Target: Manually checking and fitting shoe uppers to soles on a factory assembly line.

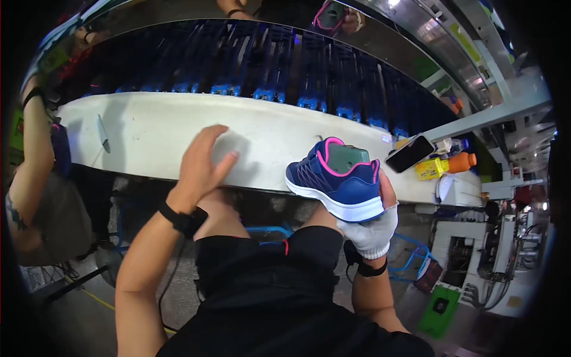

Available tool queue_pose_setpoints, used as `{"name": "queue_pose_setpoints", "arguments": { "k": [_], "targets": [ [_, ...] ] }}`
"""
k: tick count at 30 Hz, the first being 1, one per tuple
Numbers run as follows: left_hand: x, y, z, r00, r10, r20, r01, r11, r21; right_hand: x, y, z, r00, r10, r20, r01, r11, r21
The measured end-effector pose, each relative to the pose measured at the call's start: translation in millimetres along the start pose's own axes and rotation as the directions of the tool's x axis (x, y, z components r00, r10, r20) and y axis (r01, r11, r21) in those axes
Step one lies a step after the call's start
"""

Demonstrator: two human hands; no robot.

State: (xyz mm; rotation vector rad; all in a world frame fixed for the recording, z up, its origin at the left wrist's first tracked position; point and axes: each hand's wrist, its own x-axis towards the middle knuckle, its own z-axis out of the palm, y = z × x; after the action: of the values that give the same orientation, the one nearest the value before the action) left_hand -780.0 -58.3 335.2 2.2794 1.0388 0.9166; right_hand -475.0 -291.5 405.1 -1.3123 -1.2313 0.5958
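A navy sneaker [342, 180] with pink collar trim and a white sole is in my right hand [380, 220], which wears a white fingerless glove and grips it from below and behind at the heel. A green shoe last [346, 159] fills the sneaker's opening. The toe points left, over the front edge of the white worktop [262, 122]. My bare left hand [205, 160] hovers by the worktop's edge, fingers apart, holding nothing. It is left of the sneaker and does not touch it.
Behind the worktop runs a row of dark blue racks [267, 65]. At the right lie a phone [410, 153], a yellow package [431, 168] and an orange bottle [462, 162]. A thin pale piece [103, 132] stands at the left. A co-worker's arm [34, 137] is at far left.
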Motion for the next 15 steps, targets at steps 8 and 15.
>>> {"name": "queue_pose_setpoints", "arguments": {
  "k": [8,15],
  "targets": [
    [-2,-33,27,0.996,0.055,-0.070,-0.033,0.960,0.279,-4,4,-10,0.982,-0.069,-0.176,0.055,0.995,-0.084],
    [3,-37,26,0.992,0.076,-0.105,-0.046,0.965,0.259,32,3,-5,0.978,-0.044,-0.204,0.056,0.997,0.052]
  ]
}}
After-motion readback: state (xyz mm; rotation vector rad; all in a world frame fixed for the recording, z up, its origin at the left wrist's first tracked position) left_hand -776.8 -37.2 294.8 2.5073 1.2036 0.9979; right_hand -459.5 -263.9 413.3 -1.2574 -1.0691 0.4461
